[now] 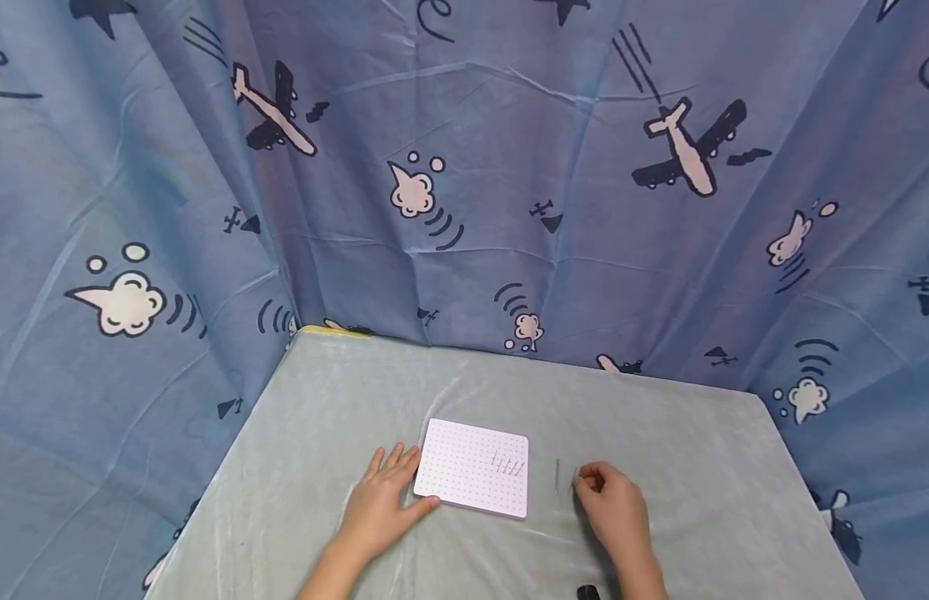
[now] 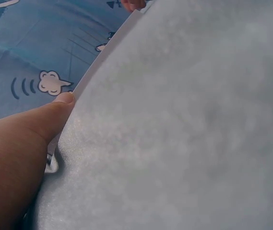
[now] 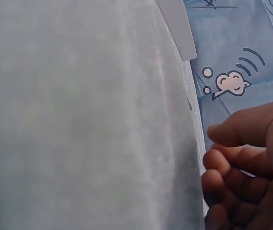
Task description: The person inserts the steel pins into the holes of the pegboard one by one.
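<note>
A white board [image 1: 464, 458] with a grid of small dots lies on the cloth-covered table. Several thin grey sticks [image 1: 506, 465] are at its right side; whether they stand or lie is too small to tell. My left hand [image 1: 382, 504] rests with fingers spread at the board's left edge, its thumb [image 2: 65, 98] touching the near corner. Right of the board, another thin grey stick [image 1: 557, 477] lies on the cloth. My right hand [image 1: 612, 504] is beside it, thumb and forefinger pinching what looks like a similar stick [image 1: 574, 477]. Its other fingers [image 3: 213, 182] are curled.
Pale grey cloth [image 1: 322, 400] covers the table. A black object [image 1: 587, 592], partly cut off, lies at the near edge beside my right forearm. Blue curtains [image 1: 464, 208] printed with planes and clouds hang at the back and sides.
</note>
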Available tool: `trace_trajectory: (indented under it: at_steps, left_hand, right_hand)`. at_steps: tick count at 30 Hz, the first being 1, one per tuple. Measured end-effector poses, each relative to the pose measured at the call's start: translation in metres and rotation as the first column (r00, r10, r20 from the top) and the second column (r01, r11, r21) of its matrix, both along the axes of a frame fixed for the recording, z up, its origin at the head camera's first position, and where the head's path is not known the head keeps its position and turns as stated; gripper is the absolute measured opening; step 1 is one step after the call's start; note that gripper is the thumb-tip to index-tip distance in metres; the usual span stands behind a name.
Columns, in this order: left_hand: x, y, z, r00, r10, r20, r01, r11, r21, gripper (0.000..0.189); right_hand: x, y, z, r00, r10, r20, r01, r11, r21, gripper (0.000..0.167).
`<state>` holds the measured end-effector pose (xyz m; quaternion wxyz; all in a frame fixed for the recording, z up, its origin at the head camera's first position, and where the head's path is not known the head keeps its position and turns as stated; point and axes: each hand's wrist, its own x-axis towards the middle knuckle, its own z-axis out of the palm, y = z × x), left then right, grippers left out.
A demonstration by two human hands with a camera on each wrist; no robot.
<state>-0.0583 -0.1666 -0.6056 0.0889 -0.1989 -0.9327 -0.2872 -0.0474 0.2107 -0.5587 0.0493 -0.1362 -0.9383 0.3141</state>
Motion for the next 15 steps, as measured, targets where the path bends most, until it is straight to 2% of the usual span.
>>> trace_trajectory:
  at_steps: [8, 15]
  left_hand:
    - [-0.0002, -0.0006, -0.0004, 0.999, -0.001, 0.036, 0.001, 1.0, 0.005, 0.085]
    - [-0.0002, -0.0008, -0.0008, 1.0, 0.002, 0.031, -0.001, 1.0, -0.002, 0.085]
  right_hand:
    - [0.0018, -0.0003, -0.0007, 0.993, -0.015, 0.115, 0.012, 1.0, 0.027, 0.017]
    - [0.0015, -0.0003, -0.0009, 0.989, -0.019, 0.148, 0.011, 0.998, 0.058, 0.015]
